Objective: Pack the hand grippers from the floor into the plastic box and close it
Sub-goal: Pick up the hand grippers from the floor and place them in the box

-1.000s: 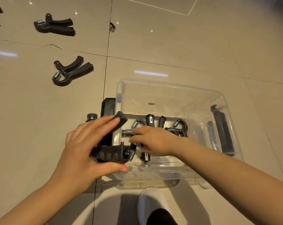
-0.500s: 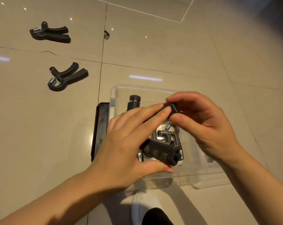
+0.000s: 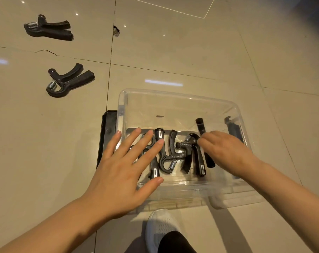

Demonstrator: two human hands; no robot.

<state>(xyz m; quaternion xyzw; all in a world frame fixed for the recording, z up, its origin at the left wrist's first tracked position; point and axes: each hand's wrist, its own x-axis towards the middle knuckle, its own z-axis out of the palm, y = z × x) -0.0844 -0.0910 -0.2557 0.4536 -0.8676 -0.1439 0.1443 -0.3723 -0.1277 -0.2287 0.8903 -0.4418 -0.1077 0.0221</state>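
Left hand (image 3: 126, 165) spread flat over the clear box (image 3: 175, 99), hiding one gripper. Right hand (image 3: 226, 152) apparently pinches a black handle (image 3: 203, 136); its fingertips are hidden.

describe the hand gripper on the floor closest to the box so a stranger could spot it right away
Start at the clear plastic box and look to the tiled floor beyond its far left corner. Two black hand grippers lie there; take the nearer hand gripper. Its bare silver spring faces you and its handles splay toward the box, unlike the farther gripper, which lies up by the frame's top edge.

I am seeing a white shoe (image 3: 161, 228) resting on the tiled floor (image 3: 191, 52), near its bottom edge.
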